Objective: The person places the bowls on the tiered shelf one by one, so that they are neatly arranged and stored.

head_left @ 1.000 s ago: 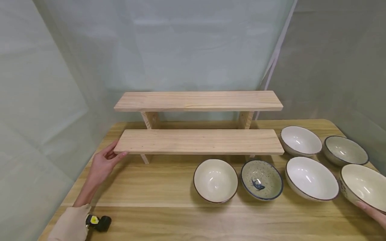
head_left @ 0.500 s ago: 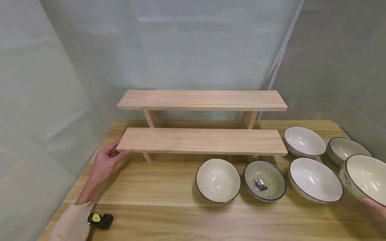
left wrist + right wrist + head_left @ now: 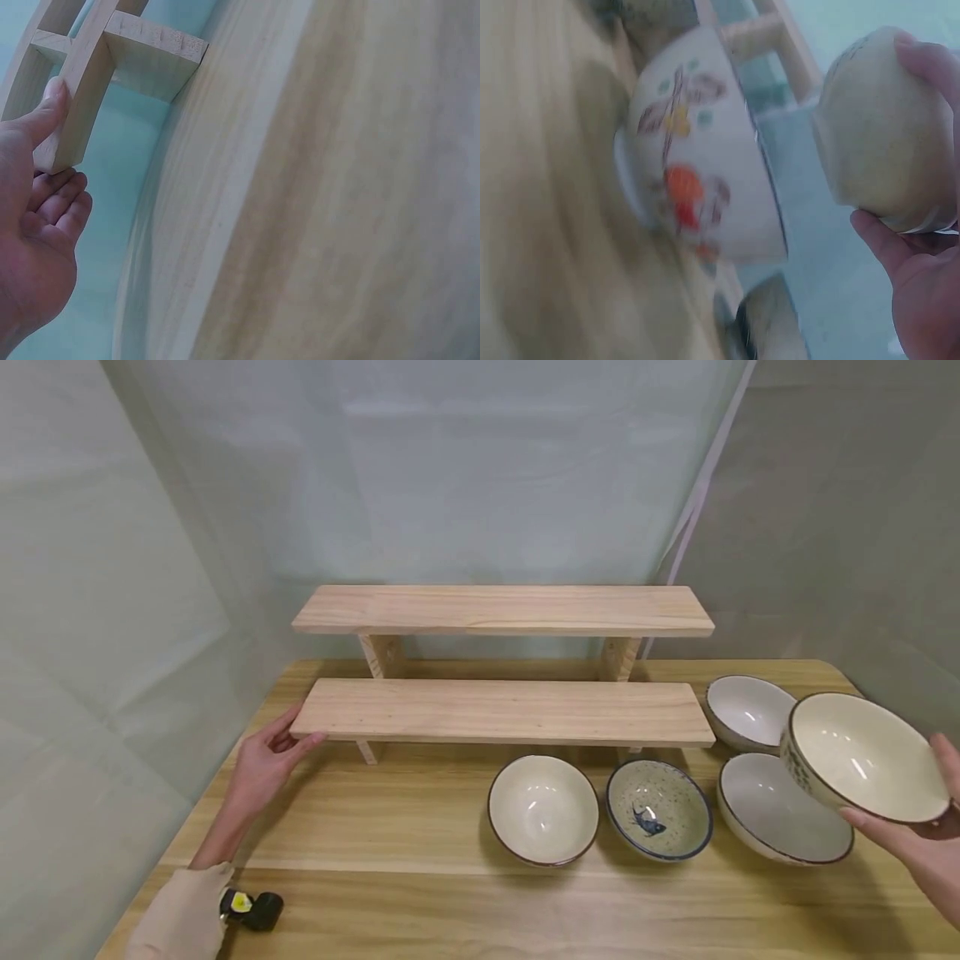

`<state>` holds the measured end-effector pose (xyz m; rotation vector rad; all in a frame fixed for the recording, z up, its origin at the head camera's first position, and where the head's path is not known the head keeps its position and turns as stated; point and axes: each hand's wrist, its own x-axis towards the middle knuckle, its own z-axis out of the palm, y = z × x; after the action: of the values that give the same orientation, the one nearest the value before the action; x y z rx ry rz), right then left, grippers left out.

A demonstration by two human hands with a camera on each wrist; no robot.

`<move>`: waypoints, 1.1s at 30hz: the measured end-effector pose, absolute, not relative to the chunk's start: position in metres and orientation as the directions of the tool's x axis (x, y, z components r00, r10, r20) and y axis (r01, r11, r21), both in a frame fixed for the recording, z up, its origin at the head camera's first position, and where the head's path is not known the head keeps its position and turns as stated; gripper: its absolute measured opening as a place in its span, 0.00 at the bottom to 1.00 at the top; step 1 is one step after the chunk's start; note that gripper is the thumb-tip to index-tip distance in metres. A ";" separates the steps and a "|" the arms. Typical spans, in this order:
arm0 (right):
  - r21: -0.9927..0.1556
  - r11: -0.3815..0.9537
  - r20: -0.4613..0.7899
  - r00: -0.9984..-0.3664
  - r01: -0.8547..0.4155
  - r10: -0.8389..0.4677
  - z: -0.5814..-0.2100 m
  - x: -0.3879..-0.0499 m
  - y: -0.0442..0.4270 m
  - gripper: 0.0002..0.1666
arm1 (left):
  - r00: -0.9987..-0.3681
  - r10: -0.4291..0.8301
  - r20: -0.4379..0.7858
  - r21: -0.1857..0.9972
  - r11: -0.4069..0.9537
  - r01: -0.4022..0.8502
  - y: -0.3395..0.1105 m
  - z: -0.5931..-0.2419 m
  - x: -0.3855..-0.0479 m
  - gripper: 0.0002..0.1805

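Note:
The left hand (image 3: pixel 258 772) grips the left end of the lower board of a two-tier wooden shelf (image 3: pixel 502 712); in the left wrist view its thumb (image 3: pixel 51 101) lies on the board's face, fingers curled at its end. At the right, the right hand (image 3: pixel 918 852) holds up a cream bowl with a brown rim (image 3: pixel 862 756), tilted, above a white bowl (image 3: pixel 780 814). In the right wrist view this hand (image 3: pixel 930 285) has fingers around the bowl's outer side (image 3: pixel 889 127). A flower-painted bowl (image 3: pixel 694 150) stands beside it there.
On the table (image 3: pixel 375 902), a cream bowl (image 3: pixel 543 810) and a speckled bowl with a blue fish (image 3: pixel 658 810) stand before the shelf. Another white bowl (image 3: pixel 750 710) is at the back right. The upper board (image 3: pixel 502 609) runs above and behind the lower one.
The right hand has lifted the cream bowl from the right side of the table and moved it up and left, covering the greenish bowl behind. The left hand keeps its grip on the shelf.

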<state>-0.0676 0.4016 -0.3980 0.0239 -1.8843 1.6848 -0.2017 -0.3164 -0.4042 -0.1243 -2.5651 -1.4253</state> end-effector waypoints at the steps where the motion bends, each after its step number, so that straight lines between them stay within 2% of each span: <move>1: -0.901 0.199 0.434 -0.827 -0.386 0.357 -0.395 -0.070 0.398 0.66 | -0.975 -0.024 0.219 0.830 0.530 0.173 -0.316 -0.404 -0.202 0.42; 6: -0.914 0.179 0.400 -0.880 -0.363 0.255 -0.362 -0.079 0.362 0.67 | -0.975 -0.024 0.221 0.836 0.519 0.177 -0.316 -0.404 -0.203 0.42; 11: -0.865 0.321 0.458 -0.867 -0.386 0.193 -0.344 -0.096 0.336 0.68 | -0.974 -0.022 0.223 0.840 0.512 0.181 -0.316 -0.404 -0.203 0.42; 16: -0.788 0.505 0.477 -0.868 -0.352 0.140 -0.332 -0.114 0.316 0.68 | -0.975 -0.021 0.219 0.837 0.518 0.177 -0.316 -0.404 -0.204 0.42; 18: -0.772 0.523 0.485 -0.867 -0.362 0.117 -0.328 -0.121 0.308 0.69 | -0.976 -0.020 0.217 0.836 0.520 0.175 -0.316 -0.404 -0.205 0.42; 33: -0.832 0.273 0.506 -0.863 -0.483 0.014 -0.304 -0.172 0.243 0.67 | -0.977 -0.041 0.210 0.823 0.547 0.154 -0.315 -0.403 -0.204 0.42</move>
<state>-0.1718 0.2434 -0.3040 0.4232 -2.1339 1.6190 -0.2042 -0.3151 -0.4028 -0.0948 -2.5780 -1.4013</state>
